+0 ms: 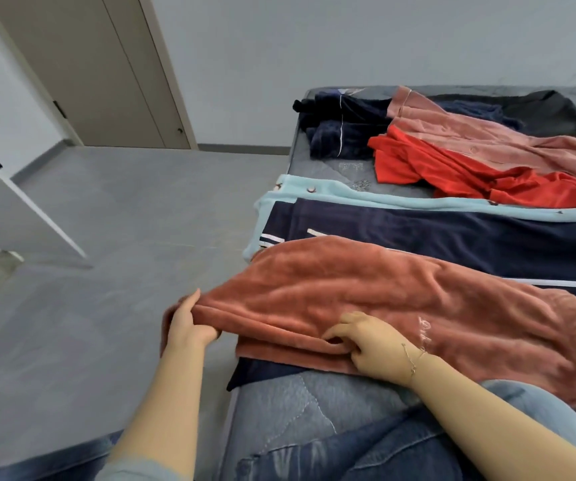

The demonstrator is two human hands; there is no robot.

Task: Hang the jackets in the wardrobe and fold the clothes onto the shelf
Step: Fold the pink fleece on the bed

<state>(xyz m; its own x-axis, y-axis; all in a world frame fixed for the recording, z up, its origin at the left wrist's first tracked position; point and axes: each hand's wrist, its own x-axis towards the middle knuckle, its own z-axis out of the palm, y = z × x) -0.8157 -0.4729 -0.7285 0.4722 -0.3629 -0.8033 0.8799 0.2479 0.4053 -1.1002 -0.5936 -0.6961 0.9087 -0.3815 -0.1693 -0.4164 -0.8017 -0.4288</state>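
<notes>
Head view: the left hand (189, 324) grips the near left corner of the rust fleece garment (366, 307) at the bed (279, 404) edge, while the right hand (373, 348) pinches its folded near hem, atop a navy garment (418, 237).

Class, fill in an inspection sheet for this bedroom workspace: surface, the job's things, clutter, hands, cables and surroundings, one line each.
Surface: grey quilted mattress, mostly covered with clothes.
Job's things: rust fleece garment nearest, partly folded, lying on a navy garment with white stripes and a light-blue fleece garment; behind them a red shirt, pink buttoned garment, dark navy fleece garment and black garment.
Clutter: nothing seen.
Hands: left hand grips the rust garment's end; right hand pinches its near edge.
Cables: nothing seen.
Surroundings: grey floor, beige door, white panel at left.
</notes>
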